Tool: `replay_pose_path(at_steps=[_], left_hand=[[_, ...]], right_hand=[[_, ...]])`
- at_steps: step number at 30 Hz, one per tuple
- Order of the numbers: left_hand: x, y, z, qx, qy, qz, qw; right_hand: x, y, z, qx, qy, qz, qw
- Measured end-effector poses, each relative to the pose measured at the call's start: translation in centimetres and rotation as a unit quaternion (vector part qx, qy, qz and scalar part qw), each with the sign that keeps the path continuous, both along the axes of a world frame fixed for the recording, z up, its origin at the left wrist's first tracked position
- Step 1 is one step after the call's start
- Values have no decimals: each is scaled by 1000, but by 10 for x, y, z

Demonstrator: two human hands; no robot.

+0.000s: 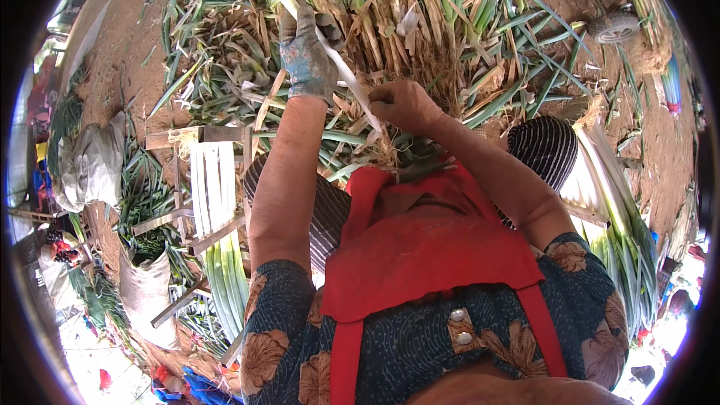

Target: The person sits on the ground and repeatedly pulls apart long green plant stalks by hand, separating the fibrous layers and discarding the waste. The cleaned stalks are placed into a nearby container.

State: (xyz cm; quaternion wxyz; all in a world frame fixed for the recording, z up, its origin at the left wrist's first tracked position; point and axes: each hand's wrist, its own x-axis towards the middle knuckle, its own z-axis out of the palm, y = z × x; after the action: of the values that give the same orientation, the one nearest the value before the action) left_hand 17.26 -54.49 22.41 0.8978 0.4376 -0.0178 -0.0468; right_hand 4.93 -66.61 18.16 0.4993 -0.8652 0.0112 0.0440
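Observation:
My left hand (pixel 308 59), in a soiled blue-grey work glove, is wrapped around a long green onion (pixel 351 81). The stalk slants, its green end at the top of the view and its white shank and stringy roots down towards my lap. My bare right hand (pixel 406 106) is curled close beside the lower white shank. Its fingertips are partly hidden, so whether they pinch anything is unclear. Beyond both hands rises a big heap of unpeeled green onions (pixel 388 39), with brown dry leaves and roots. A red apron (pixel 427 259) covers my front.
Pale-shanked green onions (pixel 214 191) lie on a wooden rack (pixel 225 233) to my left, and more stalks (pixel 610 208) at my right. Leaf scraps (pixel 236 67) litter the ground around the heap. Sacks (pixel 147 292) stand at far left; a wheel (pixel 616 28) is at upper right.

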Motion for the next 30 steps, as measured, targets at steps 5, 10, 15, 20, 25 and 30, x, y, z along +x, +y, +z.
replay_pose_path(at_steps=[5, 10, 15, 20, 25, 30], left_hand=[[-3, -5, 0, -8, 6, 13, 1000], [-3, -5, 2, -25, -15, 15, 999], [-3, -3, -3, -13, -22, -4, 1000], [4, 5, -4, -36, -38, -86, 995], [8, 11, 0, -106, -53, -197, 973], [8, 12, 0, -159, -23, -257, 953]], right_hand=[[3, 6, -5, -14, 11, -33, 999], [2, 10, -9, -8, -4, -50, 999], [1, 12, -13, -23, -35, -84, 996], [6, 2, -14, 3, -37, -121, 992], [9, -6, -13, 45, 24, -128, 990], [12, -9, -19, 85, 68, -148, 983]])
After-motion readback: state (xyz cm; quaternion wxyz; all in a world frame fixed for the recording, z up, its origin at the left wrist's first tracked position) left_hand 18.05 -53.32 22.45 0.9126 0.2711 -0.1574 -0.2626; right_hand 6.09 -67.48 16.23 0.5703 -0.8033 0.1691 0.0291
